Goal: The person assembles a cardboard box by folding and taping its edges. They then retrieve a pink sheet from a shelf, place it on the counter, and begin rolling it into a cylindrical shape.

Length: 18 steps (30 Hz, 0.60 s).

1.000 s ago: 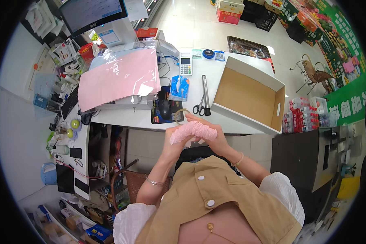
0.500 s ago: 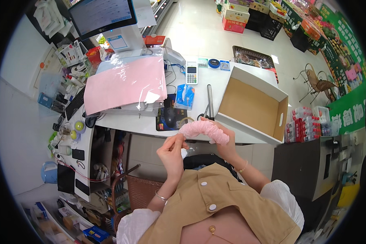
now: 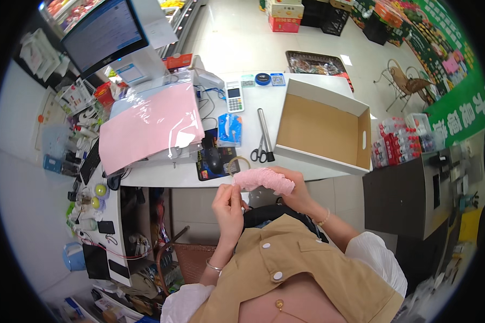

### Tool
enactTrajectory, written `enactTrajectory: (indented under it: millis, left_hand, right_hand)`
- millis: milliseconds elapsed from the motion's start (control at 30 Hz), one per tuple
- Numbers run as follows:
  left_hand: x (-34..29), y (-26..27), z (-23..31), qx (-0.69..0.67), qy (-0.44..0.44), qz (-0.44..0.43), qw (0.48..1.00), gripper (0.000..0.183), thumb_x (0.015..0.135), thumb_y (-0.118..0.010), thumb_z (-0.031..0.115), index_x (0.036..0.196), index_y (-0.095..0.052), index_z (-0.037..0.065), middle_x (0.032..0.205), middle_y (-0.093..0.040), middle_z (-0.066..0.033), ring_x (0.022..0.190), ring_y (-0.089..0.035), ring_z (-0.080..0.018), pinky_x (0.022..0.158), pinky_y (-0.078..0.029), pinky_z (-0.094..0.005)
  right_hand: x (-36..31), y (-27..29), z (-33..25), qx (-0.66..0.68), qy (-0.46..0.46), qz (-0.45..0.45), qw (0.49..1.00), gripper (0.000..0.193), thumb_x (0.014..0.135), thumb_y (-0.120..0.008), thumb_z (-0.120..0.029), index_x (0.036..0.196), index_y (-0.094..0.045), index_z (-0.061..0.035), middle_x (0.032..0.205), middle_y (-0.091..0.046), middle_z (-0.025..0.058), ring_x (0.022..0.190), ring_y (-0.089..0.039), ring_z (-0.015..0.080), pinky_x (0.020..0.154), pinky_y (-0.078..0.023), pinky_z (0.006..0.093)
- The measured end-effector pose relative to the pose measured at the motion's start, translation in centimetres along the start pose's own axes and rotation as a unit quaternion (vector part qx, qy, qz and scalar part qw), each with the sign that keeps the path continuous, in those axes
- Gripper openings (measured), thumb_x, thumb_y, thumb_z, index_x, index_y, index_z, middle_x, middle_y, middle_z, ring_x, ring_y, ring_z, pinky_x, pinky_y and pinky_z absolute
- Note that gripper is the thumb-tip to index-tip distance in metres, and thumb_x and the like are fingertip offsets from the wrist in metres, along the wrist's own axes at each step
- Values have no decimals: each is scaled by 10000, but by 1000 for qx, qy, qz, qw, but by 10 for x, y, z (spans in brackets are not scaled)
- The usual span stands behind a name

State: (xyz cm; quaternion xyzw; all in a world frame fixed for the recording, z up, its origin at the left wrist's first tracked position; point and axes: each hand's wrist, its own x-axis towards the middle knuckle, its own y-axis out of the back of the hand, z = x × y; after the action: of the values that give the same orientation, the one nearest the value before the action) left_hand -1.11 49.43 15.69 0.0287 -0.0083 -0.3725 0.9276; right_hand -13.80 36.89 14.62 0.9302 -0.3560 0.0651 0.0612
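A ruffled, gathered strip of pink crepe paper (image 3: 264,178) arches between my hands, just off the counter's near edge. At its left end, the fingers of my left hand (image 3: 228,211) pinch together on the pink material. My right hand (image 3: 300,198) wraps round the other end, its fingertips partly hidden behind the ruffles. Just beyond the strip a tan tape roll (image 3: 248,160) lies at the counter's edge. Black scissors (image 3: 259,154) and a silver tube with a dark end (image 3: 263,129) are a little farther off.
On the white counter (image 3: 256,116) lie pink sheets in clear plastic (image 3: 151,126), a blue packet (image 3: 229,129), a mouse (image 3: 214,160) and a card terminal (image 3: 234,98). A shallow open box (image 3: 320,126) stands at the right. A wicker chair (image 3: 191,258) is at my left.
The view has shifted, so the counter things appear farther left. Both hands keep hold of the pink strip, which looks slightly flatter. The scissors and tape roll show more fully.
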Motion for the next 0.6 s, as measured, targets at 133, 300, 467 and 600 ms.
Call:
enactTrajectory:
  millis: [133, 300, 467, 600]
  left_hand:
    - [8, -19, -7, 156, -163, 46, 973, 173, 867, -661, 62, 749, -581, -37, 886, -491, -62, 755, -538, -140, 649, -455, -286]
    - [15, -54, -10, 57, -147, 54, 986, 506, 687, -831, 91, 1107, -570, -15, 1246, -442, -131, 989, -568, -262, 851, -475, -378]
    - [25, -106, 23, 201, -35, -126, 971, 642, 729, -788, 94, 1291, -492, 8, 1296, -496, -184, 1056, -607, -290, 854, -495, -340]
    - [42, -155, 7, 252, -89, -89, 959, 500, 752, -757, 73, 1213, -574, 11, 1014, -635, -171, 884, -644, -271, 773, -505, -323]
  right_hand:
    - [-5, 19, 23, 70, -82, 18, 994, 197, 884, -599, -34, 1072, -629, 17, 970, -659, 30, 884, -569, 90, 769, -475, 259]
    - [4, 61, 45, 214, -199, -20, 956, 182, 916, -611, -113, 1062, -651, -12, 944, -647, -10, 867, -547, 57, 761, -464, 244]
    - [27, 120, 52, 213, -229, -172, 934, 220, 904, -631, -133, 1092, -634, -18, 1017, -645, 5, 919, -569, 69, 821, -474, 254]
    - [50, 175, 79, 341, -288, -230, 865, 299, 889, -625, -95, 1177, -570, -38, 1099, -624, 37, 1004, -590, 124, 871, -487, 288]
